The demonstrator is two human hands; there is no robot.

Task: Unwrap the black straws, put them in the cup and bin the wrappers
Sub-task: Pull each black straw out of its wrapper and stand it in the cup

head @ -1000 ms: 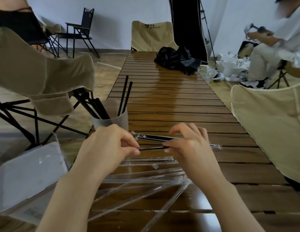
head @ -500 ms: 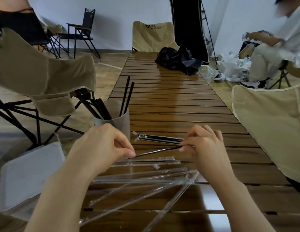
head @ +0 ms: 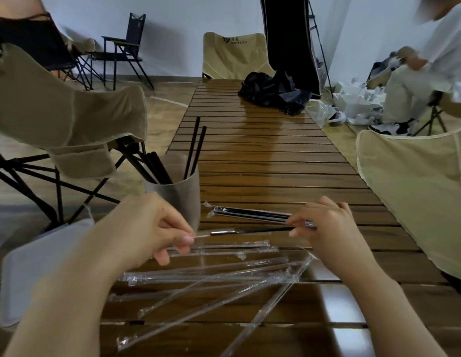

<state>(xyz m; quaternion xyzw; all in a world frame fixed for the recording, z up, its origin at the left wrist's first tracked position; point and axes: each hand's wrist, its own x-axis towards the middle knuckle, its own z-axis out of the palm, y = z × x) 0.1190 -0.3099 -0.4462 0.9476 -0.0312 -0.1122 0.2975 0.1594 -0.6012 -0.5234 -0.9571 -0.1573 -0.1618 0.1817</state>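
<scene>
Over slatted table [head: 275,161], hands pinching black straw [head: 260,230], left [head: 149,228] wrapper end, right [head: 324,228] straw, chair [head: 234,55] reading "WATER CLEAR"

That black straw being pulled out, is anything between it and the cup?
Nothing visible blocks it. The black straw, held by the right hand, lies just right of the cup; the left hand pinches its wrapper nearby.

Empty clear wrappers [head: 211,279] litter the slatted table [head: 263,155] nearest the person; the cup [head: 178,194] of straws stands at the left edge, wrapped straws [head: 250,214] just beside it. Bare slats stretch beyond to a black bundle [head: 273,92].
</scene>
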